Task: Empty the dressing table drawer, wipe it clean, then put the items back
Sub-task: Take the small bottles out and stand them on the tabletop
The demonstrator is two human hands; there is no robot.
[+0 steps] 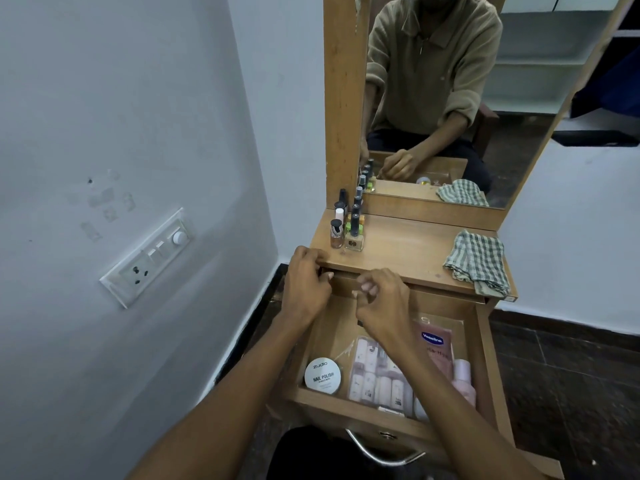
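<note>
Over open drawer (483, 344), left hand (304, 289) gripping tabletop edge (398, 271), right hand (384, 306) curled, empty.

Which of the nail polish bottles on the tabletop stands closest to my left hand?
The clear pinkish bottle with the round black cap, front left of the cluster. It stands nearest the tabletop's front edge, just beyond the left hand; the dark-capped ones sit farther back.

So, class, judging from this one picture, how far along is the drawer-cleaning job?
Done: the drawer is open, and nail polish bottles stand on the tabletop. In hand: the left hand and right hand hover over it, seemingly empty. Left: the round tin, sachet and pink bottle remain inside; the checked cloth lies unused.
</note>
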